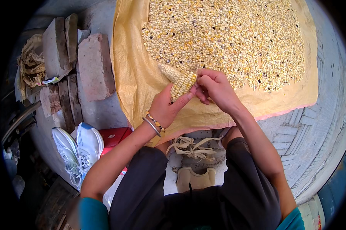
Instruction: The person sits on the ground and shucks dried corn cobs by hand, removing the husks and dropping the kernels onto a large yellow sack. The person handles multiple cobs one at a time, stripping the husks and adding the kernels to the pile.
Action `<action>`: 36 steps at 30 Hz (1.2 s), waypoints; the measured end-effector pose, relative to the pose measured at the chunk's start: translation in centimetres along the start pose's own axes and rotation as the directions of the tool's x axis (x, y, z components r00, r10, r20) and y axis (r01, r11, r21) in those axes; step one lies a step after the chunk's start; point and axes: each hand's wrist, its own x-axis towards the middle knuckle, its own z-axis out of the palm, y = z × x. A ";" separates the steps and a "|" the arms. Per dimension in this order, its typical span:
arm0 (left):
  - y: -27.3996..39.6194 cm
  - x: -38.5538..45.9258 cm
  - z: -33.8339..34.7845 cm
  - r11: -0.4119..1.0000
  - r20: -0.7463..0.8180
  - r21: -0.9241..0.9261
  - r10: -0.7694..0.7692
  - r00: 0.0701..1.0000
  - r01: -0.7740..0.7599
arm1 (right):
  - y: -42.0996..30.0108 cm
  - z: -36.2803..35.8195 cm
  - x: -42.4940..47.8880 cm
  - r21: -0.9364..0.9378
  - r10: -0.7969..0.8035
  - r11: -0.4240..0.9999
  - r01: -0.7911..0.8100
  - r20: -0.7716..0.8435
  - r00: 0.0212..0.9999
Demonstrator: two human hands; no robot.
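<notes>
My left hand is wrapped around an ear of corn with pale yellow kernels, its thumb laid along the lower side. At the ear's right end, the bent thumb and forefinger of my right hand are pinched against it. Whether a loose kernel sits between those fingertips is hidden. Just behind the ear shows a whitish cob; I cannot tell if it touches the ear. Both hands are above a yellow woven plastic sheet. Loose corn kernels, mostly cream and yellow with a few dark ones, cover much of it.
Bricks stand left of the sheet, near dry husks. White sneakers rest beside a red box by my left arm. Between my legs lie husk strips and a beige plastic object. Patterned concrete floor extends right.
</notes>
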 end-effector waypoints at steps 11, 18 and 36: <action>-0.8 -0.1 -0.4 0.960 0.014 0.275 0.044 0.999 -0.046 | -0.2 -0.3 0.0 0.023 0.062 0.998 -0.063 0.036 0.997; -0.8 -0.2 -0.1 0.949 0.027 0.313 0.018 0.999 -0.026 | 0.7 -0.4 0.2 0.002 0.071 0.997 -0.071 -0.022 0.997; -2.7 0.6 0.2 0.927 0.112 -0.287 -0.218 0.969 0.242 | 0.6 0.5 1.0 0.142 0.120 0.983 -0.114 -0.035 0.992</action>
